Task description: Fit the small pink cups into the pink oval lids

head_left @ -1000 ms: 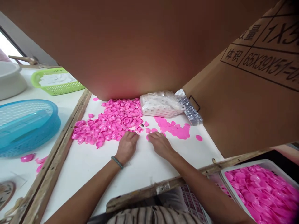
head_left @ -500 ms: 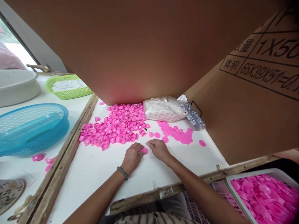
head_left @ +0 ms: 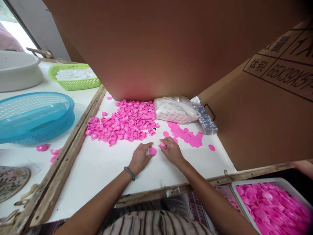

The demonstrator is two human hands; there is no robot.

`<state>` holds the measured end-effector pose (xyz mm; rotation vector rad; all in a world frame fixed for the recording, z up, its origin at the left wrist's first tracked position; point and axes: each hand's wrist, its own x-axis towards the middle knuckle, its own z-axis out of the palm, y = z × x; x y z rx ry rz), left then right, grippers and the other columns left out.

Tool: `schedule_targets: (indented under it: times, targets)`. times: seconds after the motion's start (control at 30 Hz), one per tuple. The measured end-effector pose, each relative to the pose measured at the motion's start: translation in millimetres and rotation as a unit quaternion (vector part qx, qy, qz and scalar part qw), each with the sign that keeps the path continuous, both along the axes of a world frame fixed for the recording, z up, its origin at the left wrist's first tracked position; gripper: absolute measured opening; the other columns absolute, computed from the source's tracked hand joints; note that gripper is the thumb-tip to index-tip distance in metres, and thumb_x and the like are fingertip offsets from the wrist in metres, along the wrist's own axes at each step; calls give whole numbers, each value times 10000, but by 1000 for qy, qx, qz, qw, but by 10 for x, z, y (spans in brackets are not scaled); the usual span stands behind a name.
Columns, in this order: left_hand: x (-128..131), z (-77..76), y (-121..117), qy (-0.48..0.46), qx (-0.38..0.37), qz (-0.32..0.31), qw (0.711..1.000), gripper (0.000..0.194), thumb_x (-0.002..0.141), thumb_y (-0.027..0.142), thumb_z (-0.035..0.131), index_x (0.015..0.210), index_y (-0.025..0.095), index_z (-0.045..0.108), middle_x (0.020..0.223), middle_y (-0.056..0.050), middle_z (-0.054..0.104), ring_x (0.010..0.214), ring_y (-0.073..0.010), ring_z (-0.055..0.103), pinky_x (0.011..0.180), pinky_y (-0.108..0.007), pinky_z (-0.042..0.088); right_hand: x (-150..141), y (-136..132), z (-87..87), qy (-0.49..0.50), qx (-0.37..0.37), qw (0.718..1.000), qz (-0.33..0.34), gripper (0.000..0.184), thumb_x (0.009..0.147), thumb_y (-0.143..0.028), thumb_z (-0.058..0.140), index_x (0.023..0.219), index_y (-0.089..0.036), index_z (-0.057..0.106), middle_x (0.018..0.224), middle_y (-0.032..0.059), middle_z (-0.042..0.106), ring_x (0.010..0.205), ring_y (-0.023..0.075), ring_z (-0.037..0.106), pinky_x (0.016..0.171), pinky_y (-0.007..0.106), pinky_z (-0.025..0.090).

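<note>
My left hand (head_left: 141, 155) rests on the white board, its fingertips pinching a flat pink disc (head_left: 153, 150). My right hand (head_left: 171, 150) sits close beside it with fingers curled round a small pink cap (head_left: 162, 144). Just beyond my left hand lies a heap of pink caps (head_left: 125, 122). Beyond my right hand lies a patch of flat pink discs (head_left: 187, 135). A bead bracelet circles my left wrist.
A brown cardboard box (head_left: 171, 49) overhangs the board's far side and right. A plastic bag of white parts (head_left: 174, 110) lies under it. A blue basket (head_left: 34, 116), green basket (head_left: 73, 76) and white basin (head_left: 17, 70) stand left. A white bin of pink discs (head_left: 271, 207) sits lower right.
Both hands drew back from the piles and came together; the left now holds a pink disc and the right a pink cap. The camera shifted slightly.
</note>
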<state>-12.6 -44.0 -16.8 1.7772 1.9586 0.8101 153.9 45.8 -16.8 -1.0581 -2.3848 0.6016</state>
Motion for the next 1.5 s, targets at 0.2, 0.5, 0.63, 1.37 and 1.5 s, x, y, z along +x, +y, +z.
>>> schedule_targets:
  times: [0.2, 0.5, 0.63, 1.37, 1.5]
  targets:
    - [-12, -26, -14, -27, 1, 4, 1000, 510, 795, 286, 620, 1277, 213, 472, 1028, -56, 625, 837, -163, 572, 823, -322, 482, 120, -176, -91, 43, 6, 999, 7, 217, 874, -264, 537, 688, -184, 614, 756, 25, 579, 752, 155, 533, 685, 266, 429]
    - [-7, -66, 15, -11, 3, 5, 1000, 592, 798, 283, 633, 1321, 174, 378, 1035, -57, 660, 996, -201, 552, 866, -350, 475, -196, -164, -15, -27, 137, 979, 146, 235, 855, -55, 454, 767, -177, 635, 784, 30, 616, 781, 162, 503, 677, 289, 363]
    - [3, -64, 24, -23, -9, 9, 1000, 565, 804, 243, 622, 1311, 172, 382, 1047, -60, 653, 1013, -196, 549, 858, -341, 479, -188, -163, -29, -74, 169, 967, 174, 216, 846, -39, 465, 802, -175, 627, 759, 18, 627, 759, 161, 504, 648, 296, 328]
    - [-105, 107, -82, -160, -13, -17, 987, 437, 740, 255, 675, 1158, 169, 582, 900, -45, 652, 748, -133, 574, 733, -252, 473, -190, -361, -90, 100, 5, 995, 24, 199, 844, -117, 501, 769, -207, 662, 830, 24, 677, 797, 179, 530, 744, 305, 423]
    - [-101, 163, -124, -175, 7, -42, 984, 327, 777, 165, 553, 1099, 158, 612, 923, -46, 657, 738, -118, 578, 721, -237, 462, -147, -422, -77, 113, -10, 991, 72, 244, 846, -114, 445, 759, -193, 659, 844, 50, 661, 823, 188, 513, 775, 327, 413]
